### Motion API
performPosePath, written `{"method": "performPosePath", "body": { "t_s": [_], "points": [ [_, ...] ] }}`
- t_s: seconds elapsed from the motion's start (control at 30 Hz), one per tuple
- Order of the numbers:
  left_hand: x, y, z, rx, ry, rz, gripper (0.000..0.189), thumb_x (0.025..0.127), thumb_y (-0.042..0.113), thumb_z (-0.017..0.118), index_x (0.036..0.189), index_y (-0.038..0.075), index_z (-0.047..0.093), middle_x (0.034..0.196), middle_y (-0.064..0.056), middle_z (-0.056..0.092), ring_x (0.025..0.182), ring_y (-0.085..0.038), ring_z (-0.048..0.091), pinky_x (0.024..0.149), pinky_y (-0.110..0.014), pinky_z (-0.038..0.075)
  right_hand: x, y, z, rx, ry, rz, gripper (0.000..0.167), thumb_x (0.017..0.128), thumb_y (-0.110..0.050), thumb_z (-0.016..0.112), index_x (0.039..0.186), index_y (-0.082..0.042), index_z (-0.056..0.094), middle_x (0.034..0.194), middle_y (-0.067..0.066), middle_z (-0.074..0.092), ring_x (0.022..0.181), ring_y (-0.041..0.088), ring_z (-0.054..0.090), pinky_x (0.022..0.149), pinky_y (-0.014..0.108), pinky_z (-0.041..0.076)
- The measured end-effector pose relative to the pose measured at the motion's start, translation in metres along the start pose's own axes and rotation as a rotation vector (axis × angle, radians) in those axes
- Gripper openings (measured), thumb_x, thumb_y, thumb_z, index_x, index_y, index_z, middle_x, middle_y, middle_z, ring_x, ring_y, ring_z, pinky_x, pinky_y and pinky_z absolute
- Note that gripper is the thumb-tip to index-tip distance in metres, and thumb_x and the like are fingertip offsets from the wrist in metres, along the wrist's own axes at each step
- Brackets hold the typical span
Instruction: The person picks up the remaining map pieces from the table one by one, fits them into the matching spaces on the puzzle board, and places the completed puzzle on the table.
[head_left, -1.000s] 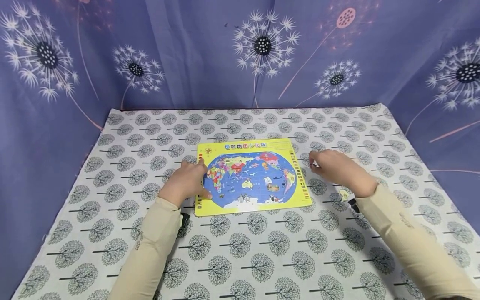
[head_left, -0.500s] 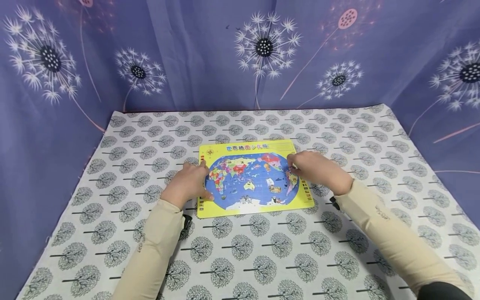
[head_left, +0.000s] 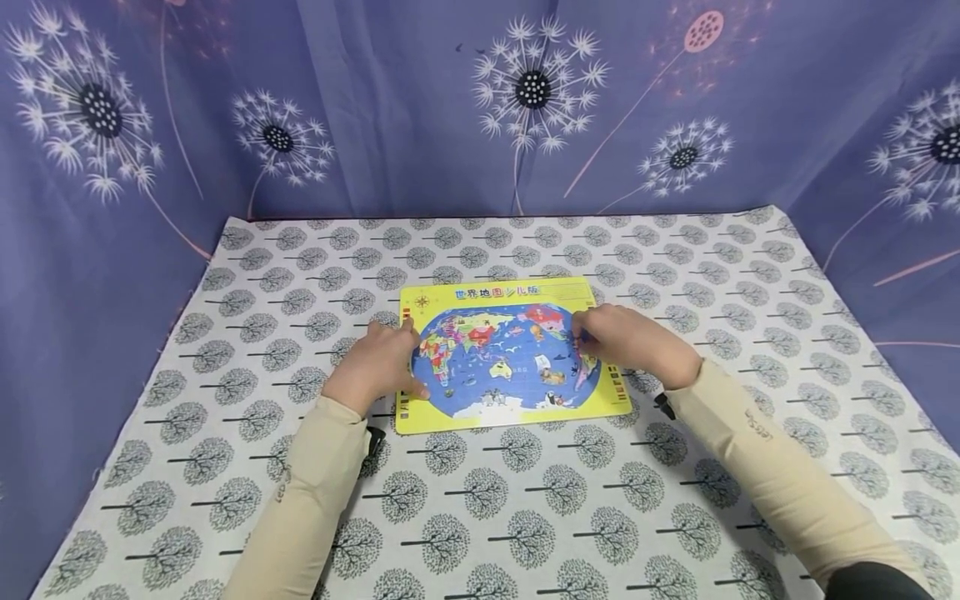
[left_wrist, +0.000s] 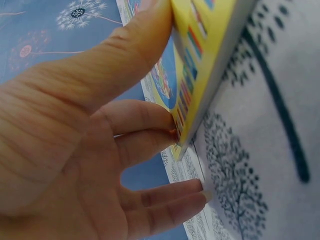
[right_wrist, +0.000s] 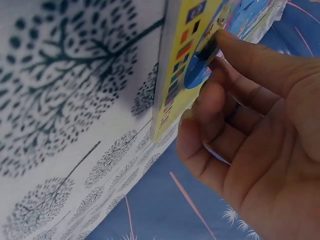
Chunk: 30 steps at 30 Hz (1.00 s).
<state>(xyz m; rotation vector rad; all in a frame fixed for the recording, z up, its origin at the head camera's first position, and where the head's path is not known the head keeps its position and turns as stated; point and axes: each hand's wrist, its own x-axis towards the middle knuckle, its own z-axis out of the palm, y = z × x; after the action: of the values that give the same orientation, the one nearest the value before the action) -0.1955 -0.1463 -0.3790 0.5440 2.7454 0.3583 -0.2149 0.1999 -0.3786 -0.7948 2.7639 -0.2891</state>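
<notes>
A yellow-bordered children's world map puzzle board (head_left: pixel 517 421) lies flat on the tablecloth, with a blue oval map in its middle. At its left edge, my left hand (head_left: pixel 378 358) rests with spread fingers. In the left wrist view, the thumb (left_wrist: pixel 135 45) lies on the board's face, two fingertips touch its border and the other fingers reach down to the cloth. My right hand (head_left: pixel 626 337) is over the right part of the map. There its thumb and index finger pinch a small thin puzzle piece (right_wrist: pixel 213 53), mostly hidden by the fingers and right at the map's surface.
A white tablecloth (head_left: pixel 487 492) printed with grey trees covers the table. Blue-purple curtains (head_left: pixel 420 108) with dandelion prints hang behind it and at both sides. Beige sleeves cover both forearms.
My right hand has moved left from beside the board to over the map's right part, carrying the small puzzle piece. The left hand and the board have stayed in place.
</notes>
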Motion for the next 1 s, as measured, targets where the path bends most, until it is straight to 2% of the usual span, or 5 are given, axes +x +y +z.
{"method": "performPosePath", "body": {
  "t_s": [0.17, 0.47, 0.77, 1.0],
  "points": [
    [-0.0005, 0.0006, -0.0002, -0.002, 0.004, -0.003, 0.067, 0.069, 0.035, 0.092, 0.121, 0.0, 0.069, 0.158, -0.026, 0.032, 0.117, -0.05, 0.051, 0.086, -0.055, 0.058, -0.0005, 0.0004, -0.0004, 0.019, -0.009, 0.019, 0.009, 0.089, -0.004, 0.074, 0.091, -0.007, 0.066, 0.079, 0.0, 0.063, 0.067, 0.015, 0.055, 0.066, 0.032, 0.054],
    [0.0005, -0.0001, 0.0004, -0.001, 0.005, -0.002, 0.07, 0.069, 0.036, 0.092, 0.124, 0.0, 0.068, 0.158, -0.026, 0.032, 0.118, -0.051, 0.05, 0.086, -0.058, 0.057, -0.0021, 0.0033, 0.002, 0.076, 0.021, -0.035, 0.012, 0.087, 0.008, 0.07, 0.091, -0.003, 0.065, 0.081, 0.005, 0.064, 0.069, 0.016, 0.054, 0.066, 0.031, 0.053],
    [0.0008, -0.0002, 0.0006, -0.003, 0.012, -0.007, 0.07, 0.068, 0.036, 0.092, 0.123, 0.001, 0.069, 0.158, -0.024, 0.032, 0.122, -0.053, 0.048, 0.089, -0.06, 0.056, -0.0017, 0.0023, 0.0052, 0.026, 0.081, -0.062, 0.013, 0.085, 0.01, 0.068, 0.088, -0.003, 0.067, 0.079, 0.006, 0.065, 0.065, 0.015, 0.056, 0.063, 0.031, 0.054],
    [0.0013, -0.0003, 0.0019, -0.009, 0.007, -0.011, 0.07, 0.068, 0.035, 0.092, 0.124, 0.001, 0.068, 0.159, -0.023, 0.031, 0.127, -0.054, 0.045, 0.093, -0.061, 0.054, -0.0017, 0.0012, 0.0052, 0.015, 0.078, -0.049, 0.01, 0.086, 0.005, 0.072, 0.083, -0.004, 0.069, 0.078, 0.004, 0.066, 0.068, 0.015, 0.057, 0.066, 0.032, 0.057]
  ]
}}
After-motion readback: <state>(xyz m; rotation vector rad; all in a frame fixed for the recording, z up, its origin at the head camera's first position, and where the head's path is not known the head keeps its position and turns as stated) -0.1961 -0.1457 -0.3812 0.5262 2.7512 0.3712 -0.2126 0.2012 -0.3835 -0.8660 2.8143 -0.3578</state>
